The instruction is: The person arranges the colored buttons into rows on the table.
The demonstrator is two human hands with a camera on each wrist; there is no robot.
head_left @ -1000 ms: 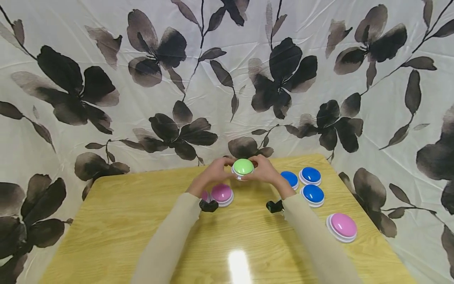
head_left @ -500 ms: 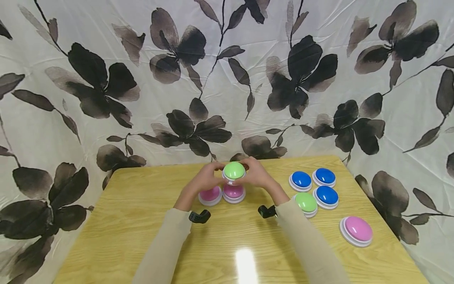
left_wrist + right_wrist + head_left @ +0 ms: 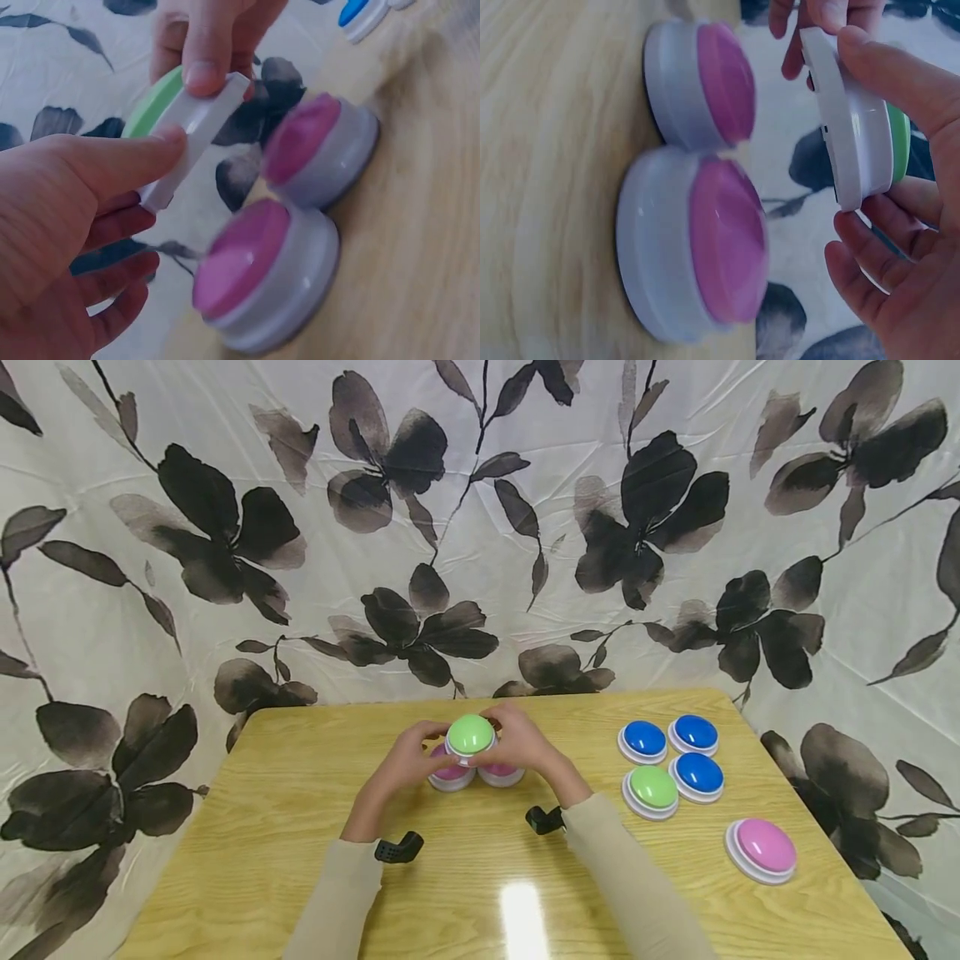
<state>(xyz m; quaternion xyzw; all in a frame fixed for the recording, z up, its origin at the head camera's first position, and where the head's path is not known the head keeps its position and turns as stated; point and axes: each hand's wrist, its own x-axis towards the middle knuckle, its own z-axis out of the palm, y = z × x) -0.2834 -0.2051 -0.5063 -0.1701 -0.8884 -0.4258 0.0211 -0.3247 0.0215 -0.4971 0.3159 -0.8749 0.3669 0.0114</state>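
Note:
Between both hands is a green push button (image 3: 470, 734) with a white base, held dome up in the head view. My left hand (image 3: 405, 760) grips its left side, with the thumb on the white base (image 3: 196, 127). From the other side my right hand (image 3: 522, 747) holds it by thumb and fingers. Just beneath, two pink push buttons (image 3: 244, 259) (image 3: 727, 236) sit side by side on the table, touching or nearly so. In both wrist views a gap shows between the green button and the pink domes.
On the right of the wooden table (image 3: 300, 827) stand several blue push buttons (image 3: 699, 772), another green push button (image 3: 652, 787) and a large pink push button (image 3: 765, 847). A floral cloth (image 3: 525, 568) hangs behind the table's back edge.
Both hands have carried the green button leftward, from right of the pink pair to above the place where they meet. The head view has turned right to left across the scene.

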